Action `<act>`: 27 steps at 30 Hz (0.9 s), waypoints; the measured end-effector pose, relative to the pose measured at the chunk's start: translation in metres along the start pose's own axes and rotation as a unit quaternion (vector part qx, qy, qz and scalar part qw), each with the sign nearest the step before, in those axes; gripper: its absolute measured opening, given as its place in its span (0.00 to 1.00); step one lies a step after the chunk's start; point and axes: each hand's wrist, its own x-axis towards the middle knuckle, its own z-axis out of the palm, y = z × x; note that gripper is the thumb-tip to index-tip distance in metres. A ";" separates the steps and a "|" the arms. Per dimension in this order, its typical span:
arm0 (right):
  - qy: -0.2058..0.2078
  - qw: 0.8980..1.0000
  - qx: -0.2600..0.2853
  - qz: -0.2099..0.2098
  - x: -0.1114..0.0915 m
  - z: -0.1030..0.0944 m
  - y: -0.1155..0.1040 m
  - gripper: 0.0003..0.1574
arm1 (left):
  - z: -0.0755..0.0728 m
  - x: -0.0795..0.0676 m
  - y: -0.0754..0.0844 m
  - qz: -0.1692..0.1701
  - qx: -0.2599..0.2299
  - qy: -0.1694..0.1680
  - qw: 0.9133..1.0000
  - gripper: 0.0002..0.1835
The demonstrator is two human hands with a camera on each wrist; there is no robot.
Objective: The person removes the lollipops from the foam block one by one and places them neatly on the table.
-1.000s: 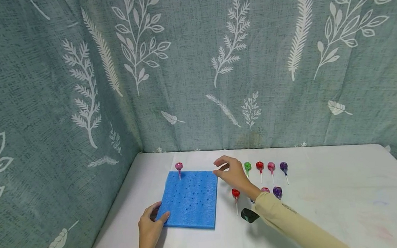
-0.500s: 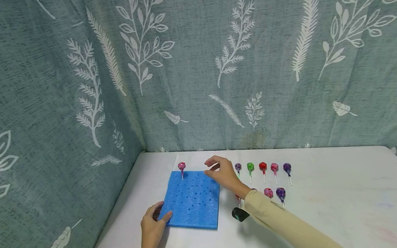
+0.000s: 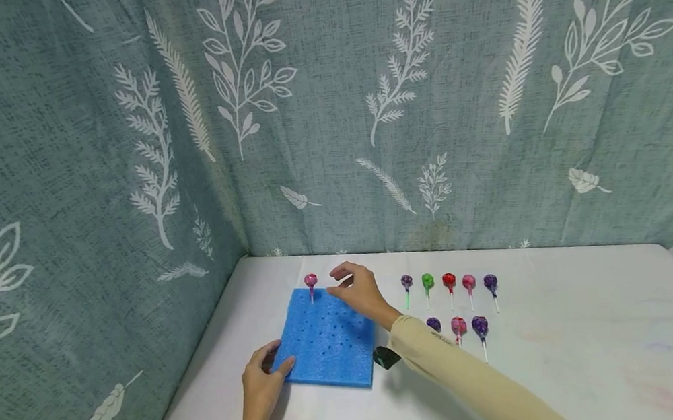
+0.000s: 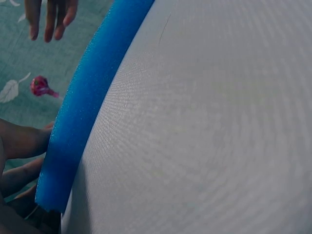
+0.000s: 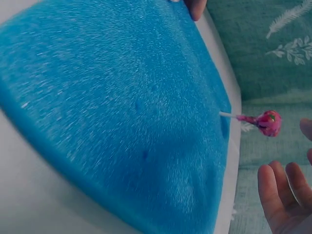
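Observation:
A blue foam board dotted with small holes lies on the white table. One pink lollipop stands upright in its far left corner, stick down; the right wrist view shows the white stick entering the foam. My left hand grips the board's left edge, thumb on top; in the left wrist view its fingers are at the blue edge. Over the board's far right part hovers my right hand, a little right of the lollipop. Its fingers are loosely bent and, in the right wrist view, hold nothing.
Right of the board, lollipops lie in two rows: a far one with a green lollipop and a red lollipop among several, and a nearer one with a purple lollipop. A leaf-patterned curtain rises behind and left of the table.
My right hand has moved left, from the board's right edge to over its far part, nearer the standing lollipop. My left hand keeps its hold on the board.

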 end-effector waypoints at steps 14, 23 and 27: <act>-0.045 0.998 -0.013 -0.039 0.014 0.040 -0.001 0.32 | 0.004 -0.001 -0.001 0.009 -0.009 0.014 1.000 0.25; -0.027 0.998 0.008 -0.054 0.016 0.056 -0.001 0.14 | 0.001 -0.003 0.001 0.011 -0.003 0.021 1.000 0.25; -0.006 0.999 0.008 -0.044 0.016 0.056 -0.001 0.11 | 0.002 -0.004 0.002 0.011 -0.003 0.018 1.000 0.25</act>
